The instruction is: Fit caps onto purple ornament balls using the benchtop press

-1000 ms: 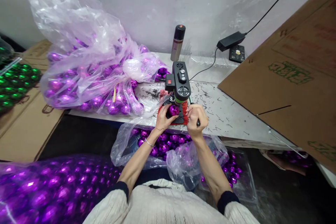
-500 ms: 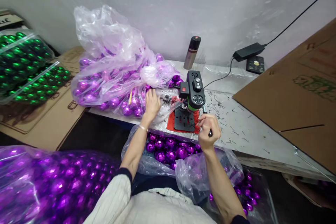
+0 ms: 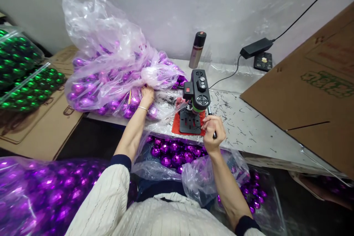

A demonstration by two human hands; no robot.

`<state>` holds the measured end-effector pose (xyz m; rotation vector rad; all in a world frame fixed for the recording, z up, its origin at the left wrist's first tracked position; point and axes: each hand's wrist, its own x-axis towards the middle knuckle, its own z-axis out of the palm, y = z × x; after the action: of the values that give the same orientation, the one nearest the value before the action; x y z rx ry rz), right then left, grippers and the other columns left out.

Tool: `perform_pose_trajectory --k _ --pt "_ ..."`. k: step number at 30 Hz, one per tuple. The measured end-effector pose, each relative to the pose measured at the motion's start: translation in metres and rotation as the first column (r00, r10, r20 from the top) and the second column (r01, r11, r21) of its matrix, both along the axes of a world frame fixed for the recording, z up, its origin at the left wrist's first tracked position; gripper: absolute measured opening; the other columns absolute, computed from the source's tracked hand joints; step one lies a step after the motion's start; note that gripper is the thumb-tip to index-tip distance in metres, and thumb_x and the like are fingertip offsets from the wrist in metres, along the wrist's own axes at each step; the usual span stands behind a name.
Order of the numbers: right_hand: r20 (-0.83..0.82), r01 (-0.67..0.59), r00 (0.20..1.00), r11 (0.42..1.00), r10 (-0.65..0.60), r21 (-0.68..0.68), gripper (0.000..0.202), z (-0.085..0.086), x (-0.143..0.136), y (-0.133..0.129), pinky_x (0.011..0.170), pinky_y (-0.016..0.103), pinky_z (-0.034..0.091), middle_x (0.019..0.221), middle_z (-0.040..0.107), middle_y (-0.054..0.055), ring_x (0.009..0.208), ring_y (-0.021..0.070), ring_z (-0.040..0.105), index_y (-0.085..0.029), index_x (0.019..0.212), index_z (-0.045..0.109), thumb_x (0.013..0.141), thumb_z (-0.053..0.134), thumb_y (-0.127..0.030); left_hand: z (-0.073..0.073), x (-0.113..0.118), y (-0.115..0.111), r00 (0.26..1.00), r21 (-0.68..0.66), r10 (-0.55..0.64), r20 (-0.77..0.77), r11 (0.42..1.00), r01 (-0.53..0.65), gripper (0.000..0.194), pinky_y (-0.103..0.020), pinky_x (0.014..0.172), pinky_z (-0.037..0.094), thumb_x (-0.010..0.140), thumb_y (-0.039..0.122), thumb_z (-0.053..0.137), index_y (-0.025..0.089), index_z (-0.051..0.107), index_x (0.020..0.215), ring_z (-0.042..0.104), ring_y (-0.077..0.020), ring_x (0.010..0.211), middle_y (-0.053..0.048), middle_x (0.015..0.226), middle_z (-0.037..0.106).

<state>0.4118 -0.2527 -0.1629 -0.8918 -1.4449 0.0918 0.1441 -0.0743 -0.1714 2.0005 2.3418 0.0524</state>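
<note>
My left hand (image 3: pixel 147 95) is at the mouth of a large clear plastic bag (image 3: pixel 110 51) of shiny purple balls (image 3: pixel 134 97); its fingertips are hidden by plastic and balls. My right hand (image 3: pixel 214 132) is closed around the black-tipped lever (image 3: pixel 209 110) of a small black bench drill press (image 3: pixel 200 90). The press stands on a red sheet (image 3: pixel 176 124) on the white table (image 3: pixel 235 121). No ball shows on its black base plate (image 3: pixel 190 121). More faceted purple balls (image 3: pixel 177 155) lie in an open plastic bag below the table edge, in front of me.
Dark shavings are scattered over the table right of the press. A spray can (image 3: pixel 197 49) and a power adapter (image 3: pixel 256 48) stand behind it. Cardboard (image 3: pixel 306 92) leans at right. Bags of green balls (image 3: pixel 33 84) lie at left, and a big purple-filled bag (image 3: pixel 52 191) sits lower left.
My left hand has moved left and farther into the bag's opening. My right hand stays on the lever. The whole view has shifted slightly.
</note>
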Motion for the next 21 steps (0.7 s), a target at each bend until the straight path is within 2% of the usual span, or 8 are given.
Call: perform_pose_trajectory --k 4,7,9,11,13,15,18,21 --pt "0.007 0.001 1.000 1.000 -0.001 -0.009 0.031 0.003 0.001 0.000 0.064 0.033 0.045 0.069 0.061 0.001 0.072 0.0173 0.063 -0.022 0.069 0.055 0.098 0.046 -0.015 0.007 0.001 -0.004 0.997 -0.004 -0.062 0.047 0.998 0.062 0.046 -0.042 0.095 0.048 0.085 0.014 0.064 0.001 0.062 0.130 0.065 -0.0390 0.113 -0.028 0.124 0.067" --pt "0.010 0.010 1.000 1.000 -0.010 -0.027 0.032 0.009 0.002 0.000 0.063 0.033 0.045 0.071 0.062 0.002 0.071 0.0170 0.062 -0.022 0.068 0.054 0.098 0.046 -0.017 0.005 0.012 -0.024 0.926 0.101 -0.179 0.333 0.983 0.154 0.056 -0.041 0.096 0.051 0.084 0.033 0.074 0.012 0.060 0.134 0.068 -0.0342 0.110 -0.018 0.117 0.073" --pt "0.010 0.009 1.000 1.000 -0.009 -0.025 0.032 0.015 0.002 0.001 0.064 0.033 0.045 0.069 0.061 0.001 0.072 0.0165 0.062 -0.022 0.068 0.053 0.098 0.046 -0.016 -0.002 0.024 -0.048 0.727 0.158 -0.243 0.642 0.970 0.184 0.057 -0.037 0.094 0.054 0.083 0.042 0.076 0.016 0.060 0.131 0.070 -0.0281 0.107 -0.012 0.115 0.074" --pt "0.009 0.005 1.000 1.000 -0.004 -0.017 0.032 0.019 0.002 0.003 0.065 0.032 0.044 0.068 0.060 0.000 0.071 0.0159 0.062 -0.022 0.068 0.053 0.099 0.046 -0.015 -0.015 0.040 -0.073 0.424 0.136 -0.197 0.884 0.976 0.171 0.053 -0.033 0.087 0.058 0.084 0.046 0.074 0.017 0.061 0.126 0.072 -0.0228 0.101 -0.011 0.116 0.075" --pt "0.010 0.002 1.000 1.000 -0.002 -0.007 0.031 0.021 0.002 0.004 0.064 0.032 0.044 0.068 0.059 0.000 0.070 0.0154 0.062 -0.022 0.069 0.052 0.099 0.046 -0.015 -0.030 0.056 -0.097 0.161 0.059 -0.083 0.983 0.987 0.149 0.053 -0.030 0.080 0.060 0.084 0.048 0.075 0.016 0.061 0.124 0.074 -0.0199 0.095 -0.011 0.114 0.075" --pt "0.020 0.002 1.000 1.000 -0.002 0.003 0.031 0.022 0.002 0.005 0.064 0.032 0.044 0.067 0.059 0.000 0.070 0.0152 0.062 -0.022 0.069 0.051 0.099 0.046 -0.015 -0.045 0.072 -0.114 -0.001 -0.010 0.011 1.000 0.993 0.121 0.056 -0.028 0.075 0.060 0.082 0.050 0.077 0.016 0.061 0.123 0.074 -0.0182 0.090 -0.012 0.114 0.075" --pt "0.050 0.009 0.999 1.000 -0.009 0.011 0.030 0.022 0.003 0.005 0.065 0.032 0.045 0.067 0.059 0.000 0.070 0.0154 0.063 -0.022 0.070 0.051 0.099 0.045 -0.015 -0.063 0.091 -0.126 -0.067 -0.067 0.071 0.995 0.996 0.057 0.062 -0.021 0.060 0.054 0.080 0.054 0.078 0.015 0.061 0.124 0.073 -0.0137 0.073 -0.009 0.102 0.075" --pt "0.078 0.020 0.997 1.000 -0.020 0.004 0.030 0.022 0.005 0.004 0.064 0.033 0.046 0.068 0.061 0.000 0.069 0.0161 0.063 -0.023 0.070 0.052 0.098 0.045 -0.016 -0.075 0.103 -0.128 0.012 -0.047 0.047 0.999 0.998 0.036 0.065 -0.019 0.047 0.044 0.079 0.058 0.077 0.016 0.063 0.127 0.063 -0.0093 0.053 -0.002 0.081 0.072"
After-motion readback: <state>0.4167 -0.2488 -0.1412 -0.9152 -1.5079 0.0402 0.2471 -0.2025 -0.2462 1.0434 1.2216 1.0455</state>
